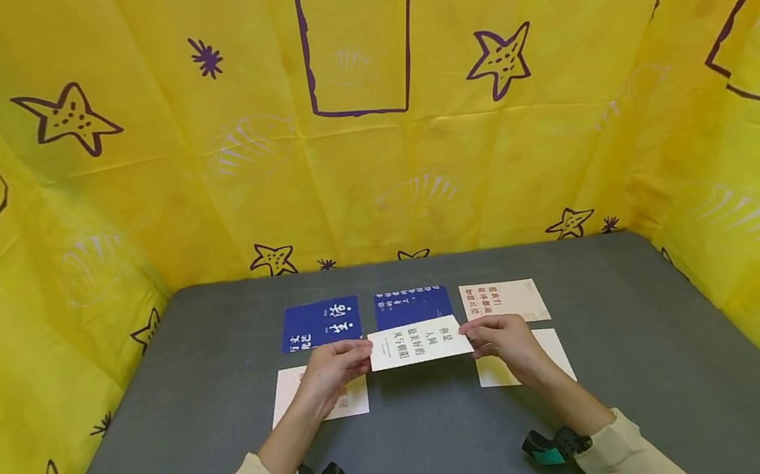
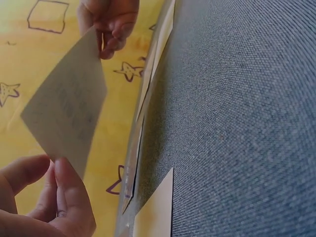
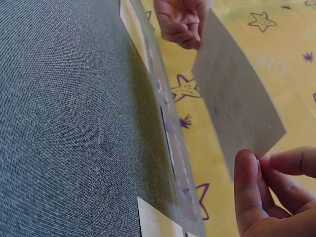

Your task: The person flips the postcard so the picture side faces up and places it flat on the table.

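A white card [image 1: 417, 343] printed with dark characters is held above the grey table between both hands. The left hand [image 1: 334, 368] pinches its left edge between thumb and fingers. At the opposite edge, the right hand [image 1: 507, 339] pinches it the same way. Both wrist views show the card's plain back, with the print showing faintly through; there the left thumb and fingers [image 2: 74, 192] and the right thumb and fingers [image 3: 247, 182] grip its near corners. Behind the held card lies a dark blue card [image 1: 412, 306], its lower part overlapped in the head view.
On the table [image 1: 430, 461] lie another blue card [image 1: 321, 323] at the back left and a cream card [image 1: 504, 303] at the back right. A pale card [image 1: 355, 398] is partly under the left hand, a white card [image 1: 555, 350] beside the right. Yellow patterned cloth [image 1: 386, 178] encloses the table.
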Demonstrator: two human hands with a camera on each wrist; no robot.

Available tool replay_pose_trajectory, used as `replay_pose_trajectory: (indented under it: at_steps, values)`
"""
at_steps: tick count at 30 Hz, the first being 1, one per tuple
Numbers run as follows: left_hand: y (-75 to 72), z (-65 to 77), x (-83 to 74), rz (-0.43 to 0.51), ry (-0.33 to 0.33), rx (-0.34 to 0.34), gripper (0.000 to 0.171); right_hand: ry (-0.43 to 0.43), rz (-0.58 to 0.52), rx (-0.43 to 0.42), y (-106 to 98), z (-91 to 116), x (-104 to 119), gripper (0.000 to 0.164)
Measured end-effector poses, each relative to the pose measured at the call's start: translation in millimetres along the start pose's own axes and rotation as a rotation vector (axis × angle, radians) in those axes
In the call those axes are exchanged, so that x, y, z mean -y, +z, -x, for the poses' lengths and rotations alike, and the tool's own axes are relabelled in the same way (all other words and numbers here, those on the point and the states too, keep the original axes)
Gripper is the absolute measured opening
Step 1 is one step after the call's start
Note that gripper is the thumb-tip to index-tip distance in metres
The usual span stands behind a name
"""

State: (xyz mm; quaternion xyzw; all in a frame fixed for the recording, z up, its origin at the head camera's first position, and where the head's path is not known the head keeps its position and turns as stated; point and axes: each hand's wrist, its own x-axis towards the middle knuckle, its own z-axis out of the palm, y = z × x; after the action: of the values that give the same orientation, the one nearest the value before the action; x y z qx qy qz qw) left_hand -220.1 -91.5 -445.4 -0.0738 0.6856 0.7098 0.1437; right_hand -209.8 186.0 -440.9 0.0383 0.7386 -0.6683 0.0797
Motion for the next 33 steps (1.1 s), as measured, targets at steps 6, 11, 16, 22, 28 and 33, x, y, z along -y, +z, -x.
replay_pose_trajectory:
  at_steps: [6,11,16,22,28,33]
  values:
    - [0.0,-0.2,1.6,0.015,0.003,-0.001,0.028,-0.002,-0.004,0.002,0.9,0.0,-1.2,0.026]
    - [1.3,-0.7,3.7,0.031,0.016,-0.021,0.033,0.019,-0.018,0.008,2.2,-0.9,-3.6,0.031]
    - [1.8,-1.2,5.9,0.021,0.02,-0.029,0.035,0.054,-0.014,-0.014,3.6,-2.5,-6.4,0.033]
    - [2.4,-0.6,7.3,-0.014,0.017,-0.033,0.032,0.059,-0.024,-0.043,4.4,-2.3,-6.9,0.031]
    - [2.6,0.0,7.7,-0.037,0.02,-0.025,0.035,0.064,-0.022,-0.068,4.9,-2.8,-7.2,0.029]
    - [3.1,0.1,8.5,-0.038,0.017,-0.023,0.036,0.063,-0.015,-0.074,5.1,-3.6,-8.6,0.028]
